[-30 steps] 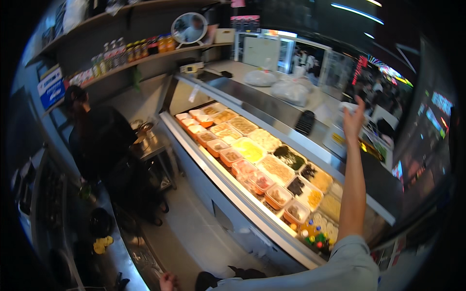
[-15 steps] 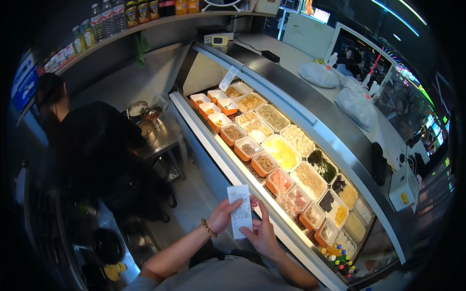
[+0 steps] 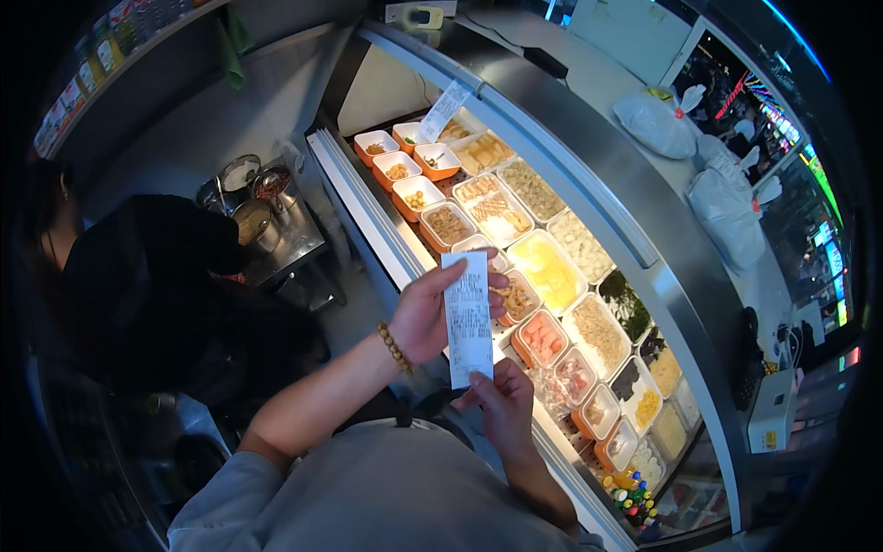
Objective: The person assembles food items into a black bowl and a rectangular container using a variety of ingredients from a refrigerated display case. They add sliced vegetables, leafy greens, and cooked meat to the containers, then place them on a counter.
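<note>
Paper receipt (image 3: 468,322): probably light, limp, easily torn; best held by edges. Left hand (image 3: 425,317) pinches upper part, right hand (image 3: 505,407) lower end.

1. We lose the middle of the left grip's (image 3: 423,322) fingers behind the long white printed paper slip (image 3: 468,327).
2. The right grip (image 3: 504,400) is partly hidden too, its fingers curling behind the slip's lower end.
3. The slip's dark print is too fine for us to make out.
4. Slip and left fingers cover much of a small white square-rimmed food tub (image 3: 474,242).
5. We see the black-clothed co-worker (image 3: 156,294) only partly; the dark round rim cuts into the head.
6. The upper edge crops the clear plastic bottles (image 3: 127,28).
7. We cannot tell what fills the knotted whitish plastic bags (image 3: 727,221).
</note>
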`<state>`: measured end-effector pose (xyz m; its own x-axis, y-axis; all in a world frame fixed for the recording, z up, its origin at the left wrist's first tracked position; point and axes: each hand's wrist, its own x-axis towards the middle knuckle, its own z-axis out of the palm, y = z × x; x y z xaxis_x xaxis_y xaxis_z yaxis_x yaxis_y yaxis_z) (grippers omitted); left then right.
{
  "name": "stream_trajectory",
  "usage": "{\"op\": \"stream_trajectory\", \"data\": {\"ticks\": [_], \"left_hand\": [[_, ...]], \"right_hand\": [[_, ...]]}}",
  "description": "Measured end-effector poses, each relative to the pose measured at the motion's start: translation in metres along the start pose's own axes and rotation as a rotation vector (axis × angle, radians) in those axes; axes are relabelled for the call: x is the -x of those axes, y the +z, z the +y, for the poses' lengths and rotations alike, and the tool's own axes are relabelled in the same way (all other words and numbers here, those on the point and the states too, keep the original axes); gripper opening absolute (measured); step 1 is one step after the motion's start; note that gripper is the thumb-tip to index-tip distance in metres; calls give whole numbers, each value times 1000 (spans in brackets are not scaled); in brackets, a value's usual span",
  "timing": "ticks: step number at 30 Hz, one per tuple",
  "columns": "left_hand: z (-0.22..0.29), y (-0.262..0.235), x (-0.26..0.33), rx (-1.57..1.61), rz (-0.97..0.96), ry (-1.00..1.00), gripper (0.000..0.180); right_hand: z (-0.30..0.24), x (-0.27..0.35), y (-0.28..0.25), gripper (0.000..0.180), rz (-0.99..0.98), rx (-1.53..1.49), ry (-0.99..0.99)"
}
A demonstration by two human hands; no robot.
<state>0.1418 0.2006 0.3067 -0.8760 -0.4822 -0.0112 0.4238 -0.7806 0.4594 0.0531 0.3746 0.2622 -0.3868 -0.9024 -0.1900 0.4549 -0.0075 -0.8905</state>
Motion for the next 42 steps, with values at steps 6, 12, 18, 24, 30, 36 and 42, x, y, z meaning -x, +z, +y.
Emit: {"op": "stream_trajectory", "data": {"ticks": [6,12,18,24,30,36,42], "left_hand": [[34,-18,-36,60,-45,-36,48],[65,-32,-82,67,-103,-178,49],[96,-53,-116,16,-150,-297,50],[115,-68,-134,84,-174,-373,45],[91,-70,-109,-304,38,-303,51],[129,-83,-140,-72,138,-319,30],[157,-68,-152,78,-123,-262,48]], "right_hand": [[-10,-40,18,15,71,-24,1],[-11,-82,35,16,209,-52,-87],[-12,-120,75,15,382,-87,-139],[-3,-145,105,15,554,-59,-190],[18,-173,105,21,722,1187,-754],[22,-170,102,19,581,1310,-817],[5,-182,126,20,631,91,-506]]}}
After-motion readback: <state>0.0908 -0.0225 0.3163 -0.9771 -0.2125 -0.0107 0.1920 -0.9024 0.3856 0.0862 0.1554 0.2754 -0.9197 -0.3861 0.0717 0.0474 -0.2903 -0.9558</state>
